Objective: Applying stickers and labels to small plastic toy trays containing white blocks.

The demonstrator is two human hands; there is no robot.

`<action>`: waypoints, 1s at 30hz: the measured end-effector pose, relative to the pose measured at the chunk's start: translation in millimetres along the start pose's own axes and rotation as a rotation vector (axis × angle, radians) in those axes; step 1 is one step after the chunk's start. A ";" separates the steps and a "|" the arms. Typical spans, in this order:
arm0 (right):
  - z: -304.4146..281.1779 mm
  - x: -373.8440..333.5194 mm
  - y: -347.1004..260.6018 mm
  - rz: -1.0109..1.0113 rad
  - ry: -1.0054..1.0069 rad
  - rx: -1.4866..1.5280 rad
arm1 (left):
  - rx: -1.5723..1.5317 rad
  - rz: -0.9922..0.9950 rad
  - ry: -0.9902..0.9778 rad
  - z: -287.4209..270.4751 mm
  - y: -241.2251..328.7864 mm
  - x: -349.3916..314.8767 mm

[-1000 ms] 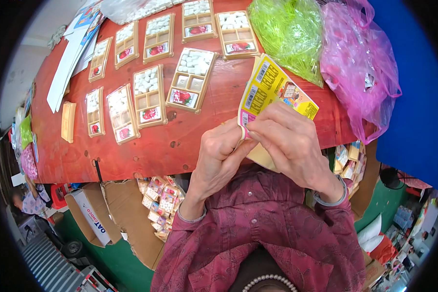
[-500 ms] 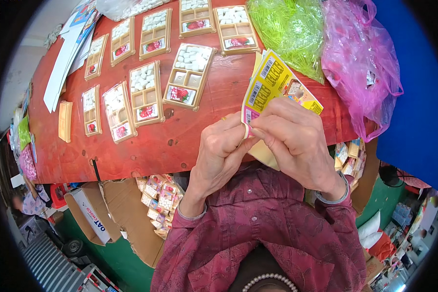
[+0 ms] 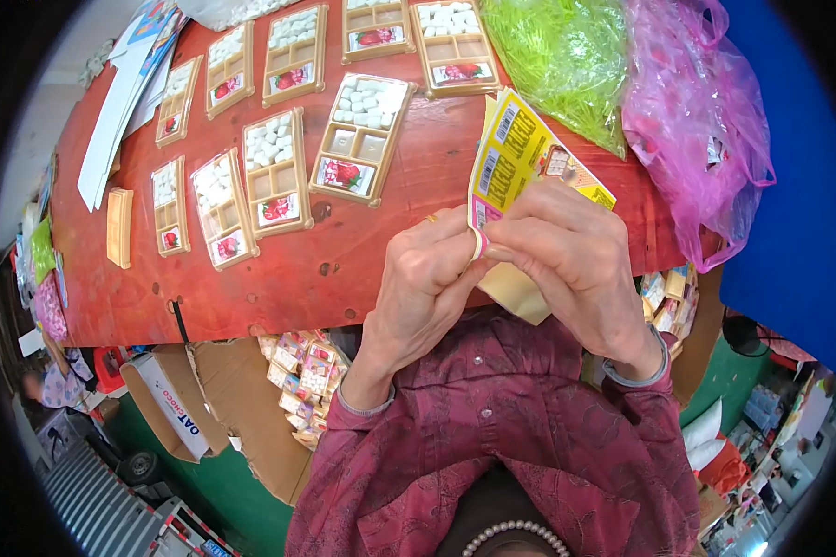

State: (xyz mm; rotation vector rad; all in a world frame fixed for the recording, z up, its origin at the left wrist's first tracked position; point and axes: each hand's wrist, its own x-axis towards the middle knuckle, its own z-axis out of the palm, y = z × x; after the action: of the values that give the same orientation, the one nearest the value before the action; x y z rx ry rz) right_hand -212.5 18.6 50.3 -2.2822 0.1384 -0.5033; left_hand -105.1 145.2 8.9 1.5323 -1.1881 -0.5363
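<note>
Hands: the left hand [image 3: 427, 278] and right hand [image 3: 567, 260] meet above the near table edge, both closed in a pinch on a yellow card [image 3: 520, 158].
Card: held upright between the fingertips, its lower edge at the thumbs, its top leaning over the red table [image 3: 279, 269]; a tan piece shows beneath it.
Trays: nine tan compartment trays lie flat in loose rows on the table. The nearest one [image 3: 360, 139] has white pieces in its upper cells, two bare middle cells and a red picture label at the bottom.
Other trays: most hold white pieces too, some cells bare.
Bags: two, a green bag [image 3: 567, 65] and a pink bag [image 3: 697, 121], at the far right of the table, touching.
Box: a cardboard box [image 3: 241, 390] under the table holds small packets [image 3: 306, 371].
</note>
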 end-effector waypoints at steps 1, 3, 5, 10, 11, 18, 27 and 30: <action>0.5 0.4 0.7 -0.010 0.005 0.002 | -0.001 -0.001 -0.002 0.1 0.0 0.3; 1.6 0.7 0.9 -0.017 0.009 0.003 | 0.017 0.008 0.012 0.5 -0.8 0.8; 3.2 0.6 -0.5 0.009 0.002 -0.036 | 0.025 0.007 0.011 2.4 -4.5 -0.2; 8.1 -2.0 -0.6 0.057 0.004 -0.083 | -0.020 0.030 0.031 8.5 -10.8 -0.7; 8.3 -2.0 -0.6 0.092 -0.009 -0.104 | -0.016 0.030 0.019 8.7 -10.8 -0.8; 6.8 -0.7 2.6 0.142 0.004 -0.027 | -0.169 -0.241 0.207 15.2 -10.0 -12.4; 22.9 -5.7 11.7 0.195 0.171 0.097 | -0.585 -0.305 0.255 7.9 -7.1 -18.3; 21.1 -5.8 10.0 0.136 0.155 0.077 | -0.473 -0.262 0.158 3.9 -4.2 -14.8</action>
State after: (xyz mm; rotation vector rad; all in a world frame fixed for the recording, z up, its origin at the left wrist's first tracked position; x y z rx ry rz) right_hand -208.9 27.5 28.2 -2.1408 0.3426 -0.6028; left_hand -112.5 156.2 0.1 1.2936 -0.6788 -0.7912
